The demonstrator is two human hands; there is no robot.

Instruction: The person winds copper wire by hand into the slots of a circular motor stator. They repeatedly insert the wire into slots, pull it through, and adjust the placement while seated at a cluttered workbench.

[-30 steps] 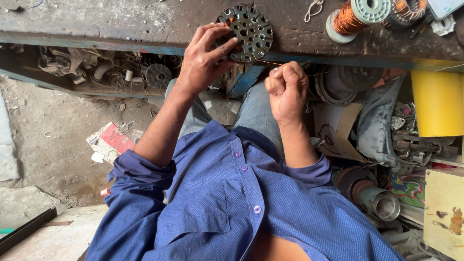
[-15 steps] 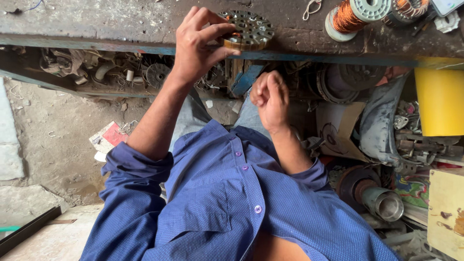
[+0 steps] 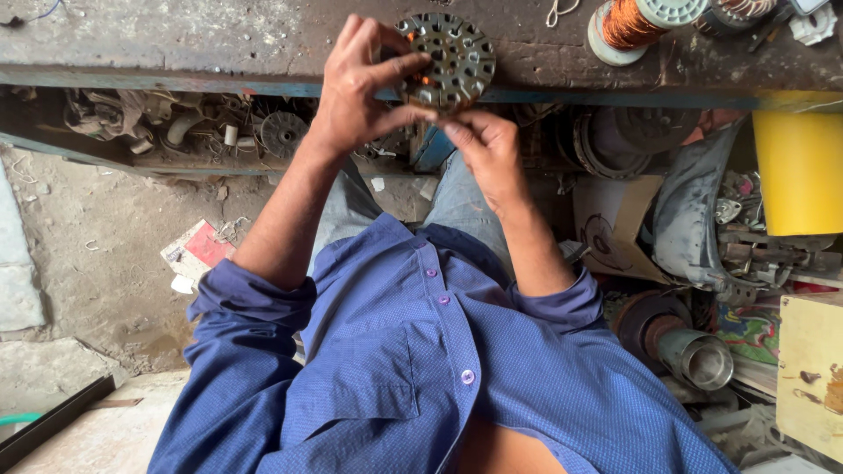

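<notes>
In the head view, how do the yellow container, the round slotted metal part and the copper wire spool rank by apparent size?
1. Yellow container, though cut off by the frame.
2. Round slotted metal part, held in both hands.
3. Copper wire spool, partly cut off, so unsure.

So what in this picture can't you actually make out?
Head view, the only one:
- The near side of the round slotted metal core: the left hand covers it.
- What the right hand pinches beneath the core: its fingers hide it.
- The copper wire spool: cut off by the top edge.
- Parts on the shelf under the bench: in shadow, too cluttered to tell apart.
</notes>
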